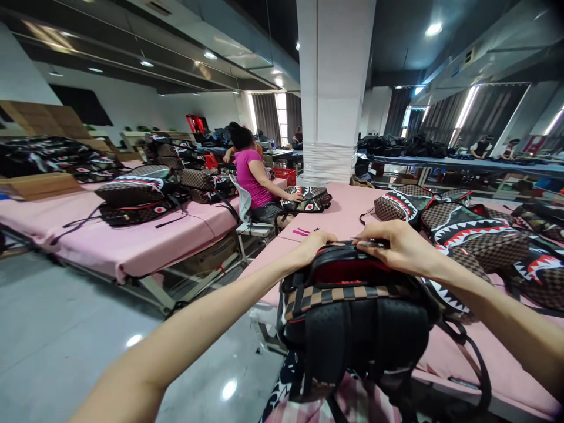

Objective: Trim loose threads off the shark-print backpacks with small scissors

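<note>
A backpack (339, 299) with brown-and-black checks, black straps and a red lining stands in front of me at the table's edge, its straps facing me. Its top compartment gapes, showing red inside. My left hand (314, 248) is closed on the far left of the bag's top rim, its fingertips mostly hidden behind the bag. At the right of the opening, my right hand (394, 247) is closed in a pinch by the rim. Something thin and dark shows between those fingers, too small to name.
Several shark-mouth backpacks (473, 226) are piled right on the pink table (341, 205). A seated person (255, 176) touches another backpack (311, 200) ahead. Left stands a second pink table (132, 249) with stacked bags. A white pillar (332, 88) rises beyond.
</note>
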{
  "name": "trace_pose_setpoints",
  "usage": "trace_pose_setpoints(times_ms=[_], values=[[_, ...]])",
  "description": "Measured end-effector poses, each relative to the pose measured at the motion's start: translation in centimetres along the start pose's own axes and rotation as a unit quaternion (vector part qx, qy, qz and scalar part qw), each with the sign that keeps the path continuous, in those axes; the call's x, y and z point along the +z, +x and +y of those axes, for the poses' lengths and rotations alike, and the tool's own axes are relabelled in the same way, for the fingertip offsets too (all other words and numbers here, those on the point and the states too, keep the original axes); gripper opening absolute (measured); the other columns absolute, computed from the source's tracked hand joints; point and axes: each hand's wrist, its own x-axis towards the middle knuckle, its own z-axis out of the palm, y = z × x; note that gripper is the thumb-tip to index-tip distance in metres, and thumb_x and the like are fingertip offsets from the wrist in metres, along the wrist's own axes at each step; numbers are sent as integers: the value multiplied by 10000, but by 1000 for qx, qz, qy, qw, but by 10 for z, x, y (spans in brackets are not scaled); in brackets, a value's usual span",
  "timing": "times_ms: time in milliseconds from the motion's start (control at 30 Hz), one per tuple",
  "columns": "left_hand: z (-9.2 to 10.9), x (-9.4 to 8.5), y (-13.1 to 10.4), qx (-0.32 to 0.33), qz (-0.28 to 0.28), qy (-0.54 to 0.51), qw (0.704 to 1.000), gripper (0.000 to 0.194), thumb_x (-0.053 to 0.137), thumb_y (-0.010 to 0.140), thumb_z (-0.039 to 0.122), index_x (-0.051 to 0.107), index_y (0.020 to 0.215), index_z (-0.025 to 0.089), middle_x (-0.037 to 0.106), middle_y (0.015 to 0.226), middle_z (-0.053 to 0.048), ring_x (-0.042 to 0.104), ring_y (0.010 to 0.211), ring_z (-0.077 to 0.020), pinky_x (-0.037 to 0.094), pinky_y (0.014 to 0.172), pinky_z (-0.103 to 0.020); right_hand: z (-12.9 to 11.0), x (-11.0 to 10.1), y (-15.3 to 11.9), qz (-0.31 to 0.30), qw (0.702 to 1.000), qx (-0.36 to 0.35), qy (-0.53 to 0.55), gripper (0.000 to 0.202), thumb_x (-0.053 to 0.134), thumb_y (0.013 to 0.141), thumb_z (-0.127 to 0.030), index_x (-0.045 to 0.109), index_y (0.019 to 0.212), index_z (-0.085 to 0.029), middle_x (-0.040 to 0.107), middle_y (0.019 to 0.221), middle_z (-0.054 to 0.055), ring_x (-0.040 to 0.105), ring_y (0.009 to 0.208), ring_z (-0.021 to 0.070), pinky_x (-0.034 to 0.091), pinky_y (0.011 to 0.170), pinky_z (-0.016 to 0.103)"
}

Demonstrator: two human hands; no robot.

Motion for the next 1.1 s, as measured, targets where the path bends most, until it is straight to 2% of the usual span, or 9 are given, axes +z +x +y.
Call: trace_pose_setpoints(times_ms=[100,267,467,533,633,733,867,1000,1100], values=[[-6,-1,7,-14,-8,23,1000,335,520,693,438,572,609,118,434,527,32,385,532,-108,282,485,-220,-6,4,-3,-51,998,23,17,268,487,815,-304,696,795,-138,663,682,29,578,638,153,410,577,222],[-5,6,13,11,-18,48,999,303,543,666,423,590,633,126,485,568,24,436,587,-120,299,514,-211,-6,14,5,-90,994,53,36,381,556,750,-277,633,1110,-179,685,1001,64,616,835,205,456,712,275],[8,2,-5,1,-29,16,999,352,535,684,463,570,595,124,500,573,18,447,580,-128,329,512,-220,-23,20,22,-84,984,75,-140,218,594,719,-280,721,886,-221,702,736,55,603,653,181,376,583,241],[12,-4,-20,12,18,3,1000,306,548,690,424,602,670,124,565,648,4,493,640,-144,374,574,-228,-22,26,23,-83,988,69,-106,210,541,749,-246,709,867,-201,691,735,45,583,639,158,358,575,231],[18,-9,-52,4,178,26,984,282,495,770,398,604,728,141,597,704,-6,511,686,-141,390,626,-229,-11,37,23,-73,993,94,-22,203,490,769,-235,673,815,-160,650,705,23,537,620,131,344,567,220],[25,-5,-85,-2,208,81,975,318,422,844,391,602,730,155,589,678,3,503,643,-124,382,602,-223,2,46,24,-74,989,121,39,262,490,785,-343,648,755,-136,588,640,3,485,589,121,320,530,220],[29,10,-109,88,211,140,963,276,416,877,300,578,701,163,578,687,-8,515,661,-118,400,622,-229,12,49,30,-98,982,124,102,373,513,763,-476,634,693,-131,511,562,-24,422,538,103,286,486,217],[21,18,-118,238,197,161,938,163,472,857,203,605,771,165,596,725,-42,548,732,-142,456,669,-267,21,51,35,-48,982,156,97,361,505,760,-448,590,618,-127,434,521,-37,356,503,88,247,462,222],[15,18,-126,300,200,193,913,153,480,843,154,624,888,173,621,752,-58,571,776,-162,493,692,-297,24,54,38,-36,979,164,112,331,516,747,-413,603,627,-118,454,541,-30,369,514,91,254,469,223]])
